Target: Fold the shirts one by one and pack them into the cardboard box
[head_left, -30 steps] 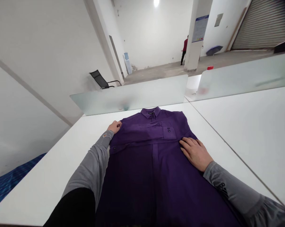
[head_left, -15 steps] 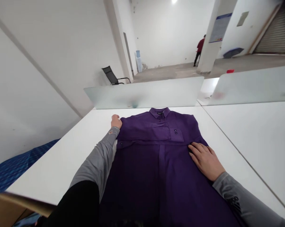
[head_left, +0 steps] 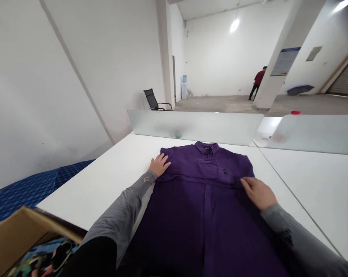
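A purple button-up shirt lies spread out on the white table, its collar at the far end. Its sleeves are folded across the chest, and one buttoned cuff shows right of the middle. My left hand rests with spread fingers on the shirt's left edge, near the shoulder. At the right edge, my right hand has its fingers drawn together on the fabric, pinching it below the sleeve. The shirt's lower end runs out of view toward me.
A frosted divider stands along the table's far edge. At lower left is an open cardboard box with mixed cloth inside, beside blue patterned fabric. Farther off are a black chair and a person by a pillar.
My left hand has gone from gripping the shirt's left edge to lying on it with fingers spread. My right hand's flat fingers have drawn together on the right edge. The view has shifted.
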A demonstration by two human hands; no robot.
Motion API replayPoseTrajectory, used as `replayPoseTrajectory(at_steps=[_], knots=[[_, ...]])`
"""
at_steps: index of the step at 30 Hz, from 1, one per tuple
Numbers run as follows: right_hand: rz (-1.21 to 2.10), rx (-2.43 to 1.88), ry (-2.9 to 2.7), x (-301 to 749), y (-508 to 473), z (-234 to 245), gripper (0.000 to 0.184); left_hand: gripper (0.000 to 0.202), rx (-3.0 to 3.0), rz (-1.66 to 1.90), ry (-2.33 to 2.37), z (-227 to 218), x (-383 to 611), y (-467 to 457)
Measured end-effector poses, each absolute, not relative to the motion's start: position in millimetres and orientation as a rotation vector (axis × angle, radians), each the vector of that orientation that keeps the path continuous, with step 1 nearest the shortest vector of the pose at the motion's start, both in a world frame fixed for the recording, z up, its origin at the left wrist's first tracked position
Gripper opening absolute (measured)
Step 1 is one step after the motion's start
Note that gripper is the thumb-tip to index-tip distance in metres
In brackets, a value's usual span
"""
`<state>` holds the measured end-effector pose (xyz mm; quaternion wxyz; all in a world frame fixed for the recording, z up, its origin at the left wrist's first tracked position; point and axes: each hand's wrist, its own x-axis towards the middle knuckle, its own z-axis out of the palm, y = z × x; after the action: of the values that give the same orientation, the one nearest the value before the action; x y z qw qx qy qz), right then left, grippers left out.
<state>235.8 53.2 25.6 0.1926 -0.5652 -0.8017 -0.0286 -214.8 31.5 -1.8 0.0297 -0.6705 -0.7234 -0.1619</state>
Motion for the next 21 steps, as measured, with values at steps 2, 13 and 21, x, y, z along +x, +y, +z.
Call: replayPoseTrajectory(at_steps=[2, 13, 21], knots=[[0.004, -1.757, -2.219, 210, 67, 41, 0.048, 0.054, -2.09, -0.498, -2.236, -3, -211, 28], [0.076, -1.819, -1.955, 153, 94, 33, 0.035, 0.055, -2.095, -0.676, -2.157, -5, -210, 20], [-0.185, -1.866, -1.967, 195, 86, 19, 0.034, 0.059, -2.186, -0.484, -2.155, -3, -209, 19]])
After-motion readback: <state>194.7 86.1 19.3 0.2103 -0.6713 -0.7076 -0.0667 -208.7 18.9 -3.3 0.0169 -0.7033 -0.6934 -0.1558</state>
